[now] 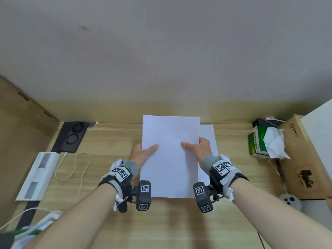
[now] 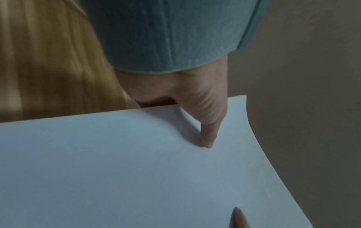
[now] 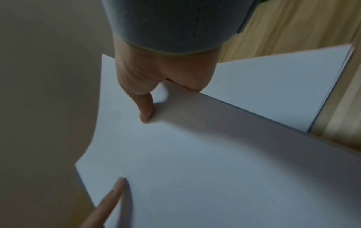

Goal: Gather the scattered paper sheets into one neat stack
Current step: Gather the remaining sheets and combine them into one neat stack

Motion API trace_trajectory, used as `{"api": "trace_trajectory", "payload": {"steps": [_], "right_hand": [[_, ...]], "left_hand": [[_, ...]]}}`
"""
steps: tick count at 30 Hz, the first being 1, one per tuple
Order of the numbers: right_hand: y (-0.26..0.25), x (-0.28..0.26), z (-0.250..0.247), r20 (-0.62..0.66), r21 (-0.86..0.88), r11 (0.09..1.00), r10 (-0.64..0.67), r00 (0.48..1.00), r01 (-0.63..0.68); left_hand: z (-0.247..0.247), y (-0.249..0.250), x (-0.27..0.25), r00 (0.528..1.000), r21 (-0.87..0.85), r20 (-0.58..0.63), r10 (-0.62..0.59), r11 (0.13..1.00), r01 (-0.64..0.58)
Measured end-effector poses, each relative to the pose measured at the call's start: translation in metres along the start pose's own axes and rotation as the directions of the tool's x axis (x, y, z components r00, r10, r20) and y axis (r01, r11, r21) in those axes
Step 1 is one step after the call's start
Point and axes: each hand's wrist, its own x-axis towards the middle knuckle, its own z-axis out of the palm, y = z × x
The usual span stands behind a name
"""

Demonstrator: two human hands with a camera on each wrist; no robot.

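At frame centre I pinch the paper stack (image 1: 169,159) with left hand (image 1: 142,153) and right hand (image 1: 199,150), thumbs clamped on top; next, I judge, add the sheet (image 1: 209,139) beneath.

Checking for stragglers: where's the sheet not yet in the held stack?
In the head view, the loose sheet lies flat on the desk, right of centre, partly under the held stack and behind the right hand.
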Motion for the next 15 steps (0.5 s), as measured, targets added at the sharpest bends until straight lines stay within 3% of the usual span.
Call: {"api": "trace_trajectory", "payload": {"steps": [6, 15], "right_hand": [[0.015, 0.044, -0.075, -0.109, -0.085, 0.995, 0.034, 0.993, -0.043], [0.036, 0.11, -0.093, -0.207, -0.137, 0.98, 0.114, 0.972, -0.144]], "left_hand": [[0.091, -0.03, 0.021, 0.997, 0.054, -0.022, -0.077, 0.995, 0.078], [0.132, -0.029, 0.068, 0.987, 0.145, -0.115, -0.109, 0.981, 0.125]]}}
